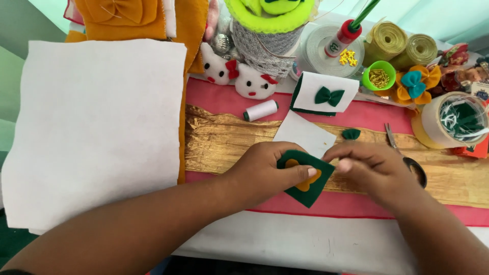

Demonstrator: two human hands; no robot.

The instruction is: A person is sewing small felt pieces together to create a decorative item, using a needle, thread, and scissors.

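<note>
My left hand [265, 170] pinches a dark green felt square [307, 190] that carries a mustard-yellow felt shape [304, 183], thumb pressed on top of it. My right hand [374, 170] meets the square's upper right edge with closed fingertips; whether it holds something small I cannot tell. Just behind the hands lies a white felt piece [304, 135] and a small green felt scrap [351, 134].
A large white felt sheet [97, 132] covers the left. Behind are a white thread spool [260, 110], a white card with a green bow [325, 92], scissors [392, 138], ribbon rolls [402, 48], a green cup of pins [379, 76], two white cat plushes [237, 76] and a tape roll [448, 122].
</note>
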